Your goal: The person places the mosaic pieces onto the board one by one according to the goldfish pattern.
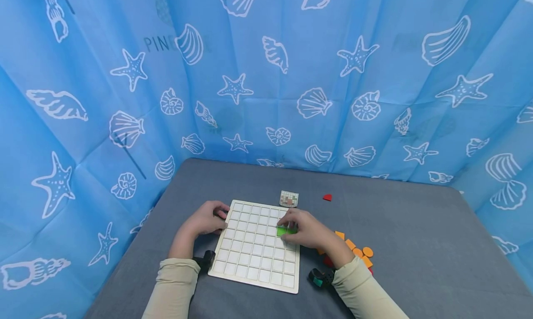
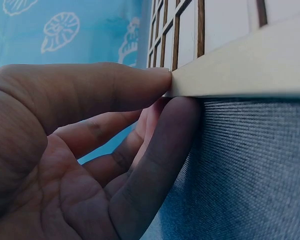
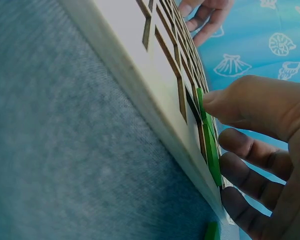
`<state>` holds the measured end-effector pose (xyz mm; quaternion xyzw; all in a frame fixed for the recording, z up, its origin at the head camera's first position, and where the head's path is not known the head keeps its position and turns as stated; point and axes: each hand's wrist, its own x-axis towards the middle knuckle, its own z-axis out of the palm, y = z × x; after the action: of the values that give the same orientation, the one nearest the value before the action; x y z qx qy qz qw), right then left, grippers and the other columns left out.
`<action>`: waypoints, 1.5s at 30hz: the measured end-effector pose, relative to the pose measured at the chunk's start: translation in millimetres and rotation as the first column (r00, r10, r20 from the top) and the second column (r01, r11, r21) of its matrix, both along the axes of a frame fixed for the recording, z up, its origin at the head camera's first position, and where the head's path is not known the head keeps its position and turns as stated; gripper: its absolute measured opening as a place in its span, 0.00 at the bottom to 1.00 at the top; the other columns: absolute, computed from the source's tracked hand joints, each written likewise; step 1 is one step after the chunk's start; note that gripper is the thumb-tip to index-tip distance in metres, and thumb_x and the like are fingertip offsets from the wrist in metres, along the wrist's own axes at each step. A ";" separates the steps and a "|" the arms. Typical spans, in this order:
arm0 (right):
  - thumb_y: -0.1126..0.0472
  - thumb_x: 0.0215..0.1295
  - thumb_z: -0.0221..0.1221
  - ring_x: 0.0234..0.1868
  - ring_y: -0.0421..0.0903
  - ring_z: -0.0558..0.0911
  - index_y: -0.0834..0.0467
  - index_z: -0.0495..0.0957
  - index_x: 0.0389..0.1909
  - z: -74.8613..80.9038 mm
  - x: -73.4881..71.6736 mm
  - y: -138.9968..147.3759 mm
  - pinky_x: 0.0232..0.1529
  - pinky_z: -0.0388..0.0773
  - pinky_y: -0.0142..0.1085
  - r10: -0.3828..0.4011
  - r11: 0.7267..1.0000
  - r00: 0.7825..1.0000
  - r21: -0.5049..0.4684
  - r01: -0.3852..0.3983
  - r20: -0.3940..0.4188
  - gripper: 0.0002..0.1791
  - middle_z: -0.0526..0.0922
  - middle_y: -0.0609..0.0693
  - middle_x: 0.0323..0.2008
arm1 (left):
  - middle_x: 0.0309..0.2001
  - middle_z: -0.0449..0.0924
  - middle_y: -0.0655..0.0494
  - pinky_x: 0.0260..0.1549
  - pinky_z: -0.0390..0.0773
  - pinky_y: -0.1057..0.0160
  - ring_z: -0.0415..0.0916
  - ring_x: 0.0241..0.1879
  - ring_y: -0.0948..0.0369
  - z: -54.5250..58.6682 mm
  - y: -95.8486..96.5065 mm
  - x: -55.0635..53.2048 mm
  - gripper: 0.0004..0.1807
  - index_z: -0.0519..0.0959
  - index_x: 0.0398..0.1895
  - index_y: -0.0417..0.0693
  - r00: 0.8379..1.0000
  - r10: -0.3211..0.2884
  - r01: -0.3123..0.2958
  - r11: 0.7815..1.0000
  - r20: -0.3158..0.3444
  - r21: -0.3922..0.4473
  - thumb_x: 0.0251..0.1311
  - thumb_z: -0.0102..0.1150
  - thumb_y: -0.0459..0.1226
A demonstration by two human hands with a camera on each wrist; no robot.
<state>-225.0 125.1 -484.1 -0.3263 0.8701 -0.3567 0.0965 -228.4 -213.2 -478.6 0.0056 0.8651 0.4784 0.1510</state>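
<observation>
A white board [image 1: 254,275] with a grid of square cells lies on the grey table. My left hand [image 1: 208,217] is at its left edge, thumb on the rim and a finger against it from below in the left wrist view. Over the right side of the board, my right hand [image 1: 306,228] has thumb and fingers bent about a green tile [image 1: 281,231]. In the right wrist view the thumb touches this green tile, and a second green tile [image 3: 212,155] sits beside it near the other fingertips. Part of the tiles is hidden under the hand.
A small card with a printed colored grid [image 1: 289,198] lies behind the board. A red piece [image 1: 327,197] is to its right. Several orange pieces [image 1: 368,252], with some red ones, lie beside the right forearm. A blue shell-patterned curtain [image 1: 266,78] surrounds the table [image 1: 416,231].
</observation>
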 end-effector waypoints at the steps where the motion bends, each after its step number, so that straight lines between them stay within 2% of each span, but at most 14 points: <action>1: 0.62 0.67 0.70 0.41 0.43 0.80 0.55 0.88 0.53 0.0 -0.1 0.2 0.41 0.81 0.33 0.000 1.000 1.000 0.001 0.000 -0.002 0.14 0.83 0.48 0.44 | 0.45 0.78 0.42 0.35 0.87 0.55 0.80 0.38 0.53 -0.3 -0.1 0.0 0.30 0.78 0.65 0.34 1.000 0.000 0.000 1.000 0.000 0.002 0.55 0.66 0.23; 9: 0.64 0.69 0.69 0.39 0.46 0.80 0.60 0.87 0.54 4.6 -2.5 12.6 0.36 0.79 0.33 -0.028 0.999 0.999 -0.038 0.027 -0.019 0.14 0.84 0.53 0.45 | 0.45 0.78 0.41 0.35 0.87 0.54 0.80 0.39 0.53 0.5 1.3 0.4 0.30 0.78 0.65 0.34 1.000 0.002 -0.002 1.000 0.004 0.010 0.56 0.67 0.23; 18: 0.65 0.70 0.67 0.35 0.41 0.75 0.61 0.87 0.53 7.6 -6.9 38.3 0.34 0.76 0.34 -0.094 0.995 0.995 -0.047 0.093 -0.027 0.13 0.82 0.54 0.43 | 0.45 0.78 0.42 0.35 0.87 0.54 0.80 0.38 0.53 -0.8 0.5 -0.5 0.29 0.78 0.65 0.34 1.000 -0.005 0.005 1.000 0.001 0.003 0.56 0.67 0.23; 25: 0.65 0.69 0.69 0.37 0.45 0.76 0.61 0.88 0.53 8.5 -8.2 59.2 0.34 0.75 0.33 -0.137 0.991 0.990 -0.003 0.137 -0.042 0.13 0.83 0.54 0.43 | 0.45 0.78 0.42 0.35 0.87 0.54 0.80 0.38 0.53 -1.2 0.3 -0.7 0.29 0.78 0.64 0.33 1.000 -0.016 0.016 1.000 -0.005 0.002 0.56 0.67 0.23; 31: 0.64 0.68 0.69 0.39 0.49 0.77 0.61 0.88 0.54 6.7 -4.2 67.9 0.34 0.75 0.33 -0.126 0.991 0.992 0.036 0.127 -0.017 0.14 0.82 0.54 0.45 | 0.45 0.78 0.42 0.35 0.87 0.55 0.80 0.39 0.53 -1.2 -0.7 -1.3 0.29 0.77 0.64 0.33 1.000 -0.019 0.019 1.000 -0.004 0.006 0.56 0.67 0.23; 37: 0.62 0.68 0.71 0.40 0.47 0.76 0.58 0.88 0.53 2.7 0.5 70.8 0.37 0.71 0.33 -0.099 0.992 0.995 0.069 0.101 -0.032 0.14 0.84 0.52 0.47 | 0.45 0.78 0.42 0.34 0.86 0.55 0.80 0.38 0.54 0.9 0.2 -0.8 0.29 0.78 0.65 0.34 1.000 -0.019 0.019 1.000 0.000 -0.007 0.57 0.67 0.23; 45: 0.59 0.63 0.74 0.46 0.45 0.76 0.54 0.90 0.50 3.5 3.6 70.9 0.43 0.75 0.37 -0.086 0.990 0.995 0.106 0.091 -0.048 0.14 0.83 0.48 0.47 | 0.46 0.78 0.42 0.34 0.86 0.55 0.79 0.38 0.53 1.9 1.7 0.8 0.29 0.78 0.65 0.35 1.000 -0.010 0.010 1.000 0.000 -0.015 0.57 0.68 0.24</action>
<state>-221.4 196.0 -480.6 -0.2894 0.9035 -0.3060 0.0792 -227.6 -211.5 -476.7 0.0086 0.8685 0.4711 0.1535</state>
